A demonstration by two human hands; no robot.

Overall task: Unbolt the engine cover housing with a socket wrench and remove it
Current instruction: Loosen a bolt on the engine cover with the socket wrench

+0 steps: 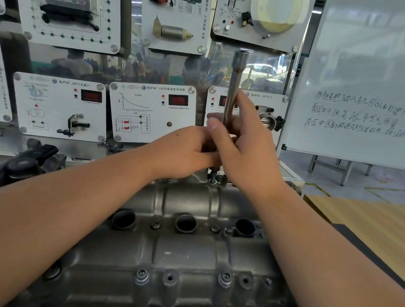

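The grey metal engine cover housing (178, 252) fills the lower middle of the view, with three round wells and several bolts along its near edge. A long steel socket wrench (235, 78) stands upright over the housing's far edge, its socket end pointing up. My right hand (245, 150) grips the wrench shaft, thumb and fingers wrapped round it. My left hand (185, 150) holds the lower part of the wrench just under the right hand. The wrench's lower tip is hidden behind both hands, above a bolt hole (212, 181).
A training board with white sensor panels (148, 114) rises right behind the engine. A whiteboard (381, 82) with handwriting stands at the right. A wooden tabletop (386, 226) lies to the right. Black parts (23, 165) sit left of the housing.
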